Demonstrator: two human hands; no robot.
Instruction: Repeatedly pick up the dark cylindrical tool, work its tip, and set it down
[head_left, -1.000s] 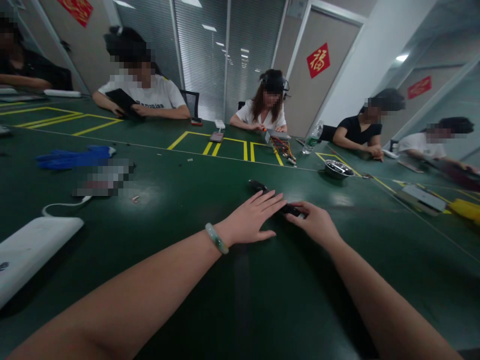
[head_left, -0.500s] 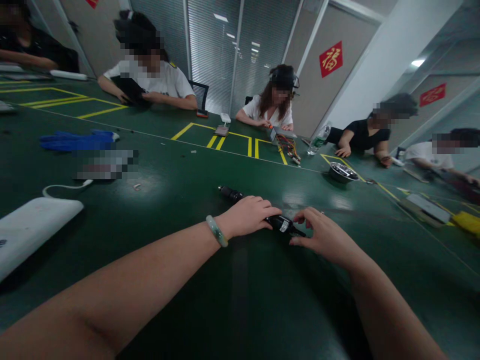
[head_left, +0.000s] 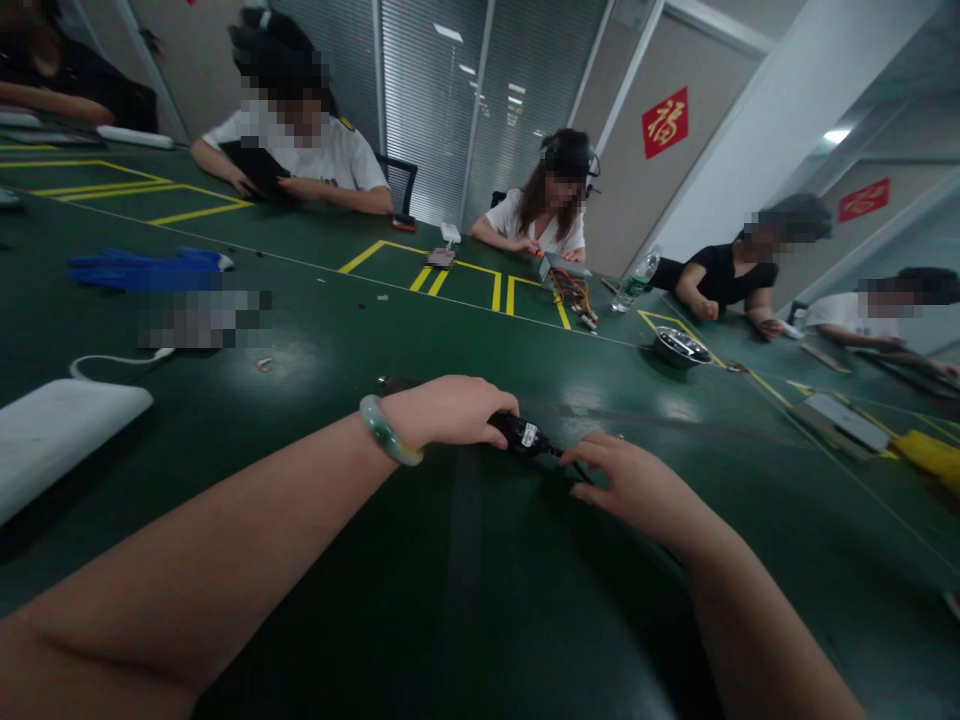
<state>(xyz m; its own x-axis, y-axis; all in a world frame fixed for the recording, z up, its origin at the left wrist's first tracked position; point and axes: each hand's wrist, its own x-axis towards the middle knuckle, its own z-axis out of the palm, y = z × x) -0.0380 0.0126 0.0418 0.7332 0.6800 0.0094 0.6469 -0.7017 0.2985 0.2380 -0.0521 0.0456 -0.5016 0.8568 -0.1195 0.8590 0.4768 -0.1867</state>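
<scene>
The left grip (head_left: 461, 408) is closed around a black tool (head_left: 521, 434), on or just over the green desk (head_left: 352, 570). The right grip (head_left: 626, 480) curls by the tool's cord (head_left: 553, 451); whether it pinches, nobody can tell. The desk spreads wide, past a shiny bowl (head_left: 681, 347), to people (head_left: 727, 265) along its far edge.

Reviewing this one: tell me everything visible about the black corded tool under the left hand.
The black tool is long, slim and plastic-looking, with a white label near its cord end and a shiny tip opposite. It slants across the table, the left hand wrapped over its middle. A dark cord leads towards the right hand; whether that hand grips it is unclear.
</scene>
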